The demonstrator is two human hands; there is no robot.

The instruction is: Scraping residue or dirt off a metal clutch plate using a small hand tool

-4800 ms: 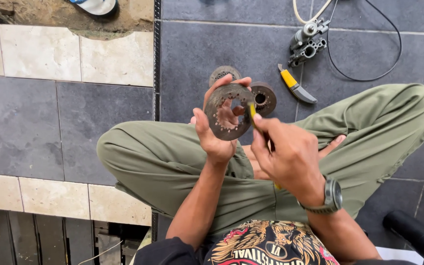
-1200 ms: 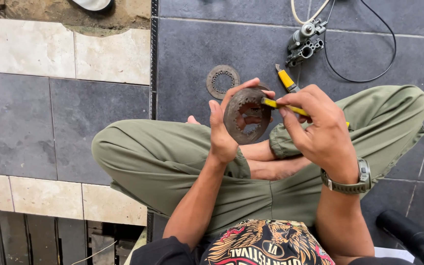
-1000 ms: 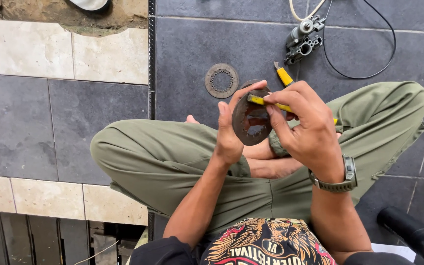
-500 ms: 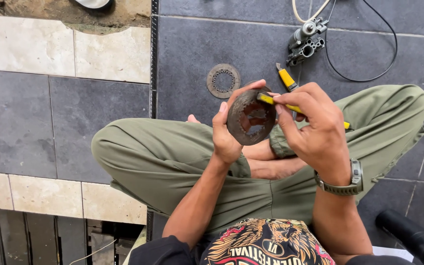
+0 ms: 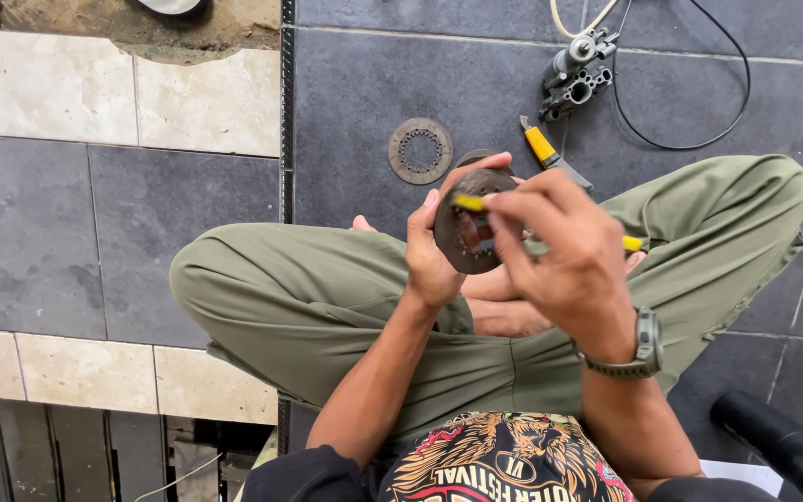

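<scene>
I sit cross-legged in olive trousers on dark floor tiles. My left hand (image 5: 434, 251) grips a round, rusty metal disc (image 5: 465, 237) upright at its edge, above my lap. My right hand (image 5: 564, 256), a watch on its wrist, holds a thin yellow-handled tool (image 5: 468, 202) whose front end lies across the disc's face; the tool's other yellow end (image 5: 633, 244) sticks out past my palm. My fingers hide much of the disc.
A toothed metal ring (image 5: 419, 150) lies flat on the dark tile ahead. A yellow-handled cutter (image 5: 548, 151) and a small metal carburettor (image 5: 576, 74) with a black cable (image 5: 699, 130) lie further right. A black cylinder (image 5: 778, 446) is at the lower right.
My right hand has shifted left over the disc, and the yellow tool's end now rests on its upper left face. The left hand keeps the disc in the same place.
</scene>
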